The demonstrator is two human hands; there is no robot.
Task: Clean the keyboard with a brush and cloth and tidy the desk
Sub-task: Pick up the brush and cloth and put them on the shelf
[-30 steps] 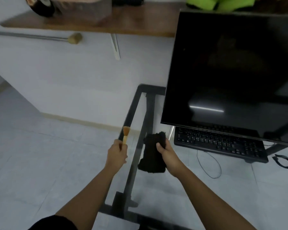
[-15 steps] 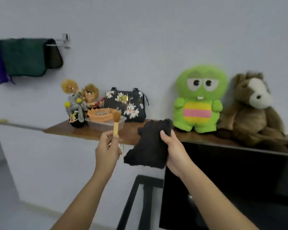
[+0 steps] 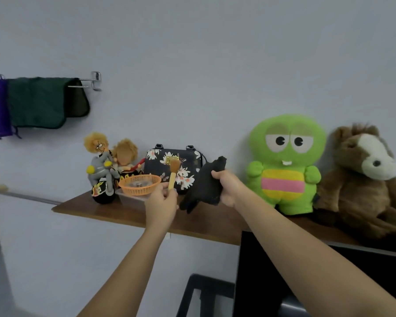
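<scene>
My left hand (image 3: 161,202) pinches a small wooden-handled brush (image 3: 173,171), bristles up, just right of an orange basket (image 3: 139,184). My right hand (image 3: 228,186) grips a crumpled black cloth (image 3: 204,186) over the wooden wall shelf (image 3: 128,210). Both hands are raised to shelf height, close together. The black monitor (image 3: 318,282) shows at the lower right, and the keyboard is out of view.
The shelf carries a doll on a toy motorcycle (image 3: 105,170), a flowered black bag (image 3: 172,165), a green plush (image 3: 286,163) and a brown plush horse (image 3: 364,177). Green and purple cloths (image 3: 32,104) hang on a wall rail. A corner of the desk frame (image 3: 199,291) shows below.
The view swung up from the desk and keyboard to the shelf. Both hands rose and moved forward over the shelf, still holding the brush and the cloth; the brush now sits beside the orange basket.
</scene>
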